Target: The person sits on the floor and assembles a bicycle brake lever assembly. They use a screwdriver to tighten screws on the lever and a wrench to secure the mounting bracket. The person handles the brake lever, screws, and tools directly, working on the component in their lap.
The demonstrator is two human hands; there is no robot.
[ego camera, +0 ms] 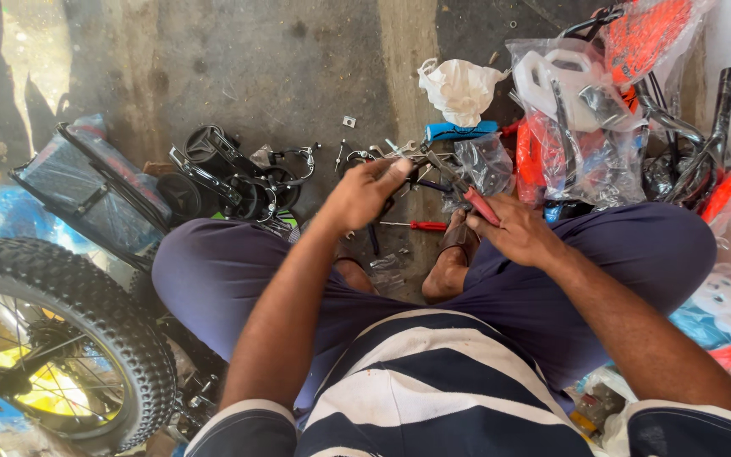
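setup: person is sitting cross-legged on the concrete floor (281, 59), so everything sits fanned out in front of the knees, within arm's reach, looks like that's why it's all so close in.
right hand (513, 230): curled shut around the red handles of a pair of pliers (465, 191), resting on the thigh, nose of the tool pointing up and left toward the other hand.
left hand (364, 193): fingers bunched together, thumb and fingertips pinching a small dark metal part (412, 173) right at the plier tip. Too small to tell what the part is exactly.
why held like that: my guess, the left steadies the little piece while the pliers get a bite on it, both hands kept low over the lap for control.
loose bits: red-handled screwdriver (416, 225) lying on the floor between the knees, just below the hands; a scatter of small hardware beside them.
left side: knobby bike wheel (86, 330) close against the left knee, black brake and pedal parts (230, 173) just beyond.
right side: clear plastic bags of orange and white parts (581, 127) piled near the wall, crumpled white bag (460, 86) behind, blue tool handle (460, 131) under it.
far right: a round blue and white cartoon-face thing (721, 313) beside the right knee.
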